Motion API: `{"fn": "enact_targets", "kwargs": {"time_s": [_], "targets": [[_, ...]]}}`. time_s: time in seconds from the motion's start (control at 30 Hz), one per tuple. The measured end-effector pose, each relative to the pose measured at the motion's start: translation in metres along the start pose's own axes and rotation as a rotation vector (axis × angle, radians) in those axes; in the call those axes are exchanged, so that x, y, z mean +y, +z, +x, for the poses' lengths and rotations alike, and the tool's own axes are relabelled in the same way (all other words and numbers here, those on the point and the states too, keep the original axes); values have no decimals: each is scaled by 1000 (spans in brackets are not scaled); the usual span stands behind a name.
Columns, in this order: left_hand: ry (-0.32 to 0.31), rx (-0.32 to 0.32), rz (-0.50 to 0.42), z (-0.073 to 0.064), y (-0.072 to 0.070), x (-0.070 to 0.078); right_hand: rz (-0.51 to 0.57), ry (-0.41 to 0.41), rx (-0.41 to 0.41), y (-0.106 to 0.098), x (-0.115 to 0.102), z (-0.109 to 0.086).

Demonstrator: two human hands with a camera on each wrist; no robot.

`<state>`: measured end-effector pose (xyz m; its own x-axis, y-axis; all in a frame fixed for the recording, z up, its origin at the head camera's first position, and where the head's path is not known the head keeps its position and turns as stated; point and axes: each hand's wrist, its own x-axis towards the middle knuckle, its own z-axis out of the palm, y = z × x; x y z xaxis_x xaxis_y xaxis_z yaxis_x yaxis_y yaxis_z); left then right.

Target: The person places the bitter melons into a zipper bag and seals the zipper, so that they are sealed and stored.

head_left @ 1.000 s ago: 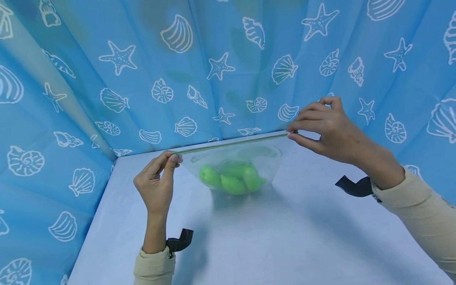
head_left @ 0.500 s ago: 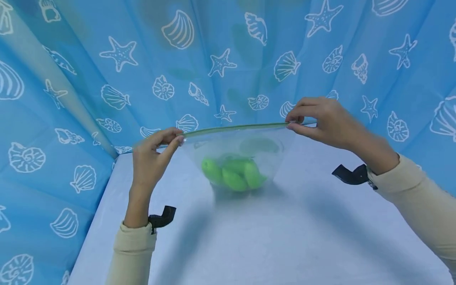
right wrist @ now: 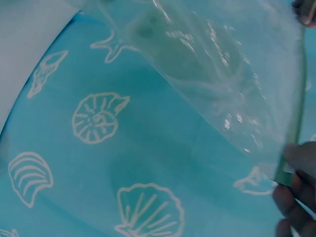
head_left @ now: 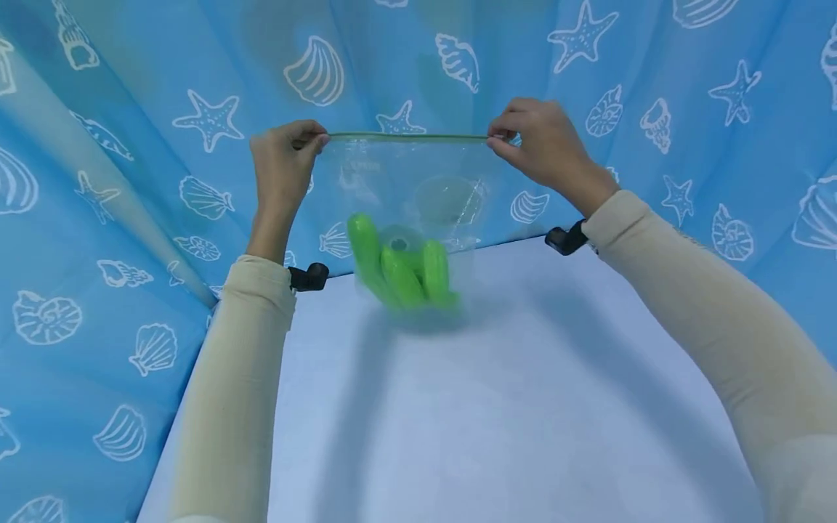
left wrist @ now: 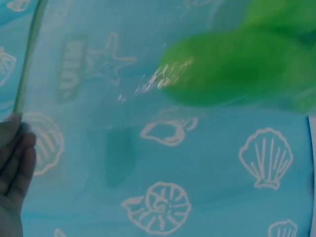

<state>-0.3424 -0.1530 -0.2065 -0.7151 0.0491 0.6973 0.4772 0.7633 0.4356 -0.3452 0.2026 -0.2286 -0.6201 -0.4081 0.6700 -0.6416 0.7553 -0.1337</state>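
Note:
A clear zip bag (head_left: 451,196) with a green strip along its top hangs upright between my two hands. Thumb and fingers of my left hand (head_left: 284,156) pinch the strip's left end. My right hand (head_left: 543,142) pinches the right end, and the strip is stretched nearly straight. At the bottom of the bag lie several bright green, elongated vegetable-like pieces (head_left: 402,276), slightly blurred. The left wrist view shows one green piece (left wrist: 222,69) large through the plastic. In the right wrist view the strip's end (right wrist: 284,175) sits between my right thumb and fingers.
A white table (head_left: 497,407) spreads below the bag, with arm shadows on it. Behind it and at the left hangs a blue curtain (head_left: 216,174) printed with white shells and starfish. Black wrist mounts (head_left: 309,277) stick out from both sleeves.
Both hands have risen and moved farther forward, keeping their pinch on the bag. The bag has come up from the table to hang upright, and the green pieces have tipped more upright inside.

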Motion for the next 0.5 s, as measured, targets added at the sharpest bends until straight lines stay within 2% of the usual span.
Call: {"fn": "enact_targets", "kwargs": {"time_s": [0.1,0.2,0.27,0.37,0.5], "targets": [[37,51,-17,1,8,-10,-48,-70,128,19,8,3],[98,69,-28,-13,17,-24,-87,-158,224,35,14,-6],[130,46,-29,-31,23,-35,-93,-220,244,44,16,-19],[157,-19,-25,-63,27,-48,-50,-297,207,55,11,-49],[191,-106,-45,-110,17,-52,50,-341,123,58,-3,-96]]}}
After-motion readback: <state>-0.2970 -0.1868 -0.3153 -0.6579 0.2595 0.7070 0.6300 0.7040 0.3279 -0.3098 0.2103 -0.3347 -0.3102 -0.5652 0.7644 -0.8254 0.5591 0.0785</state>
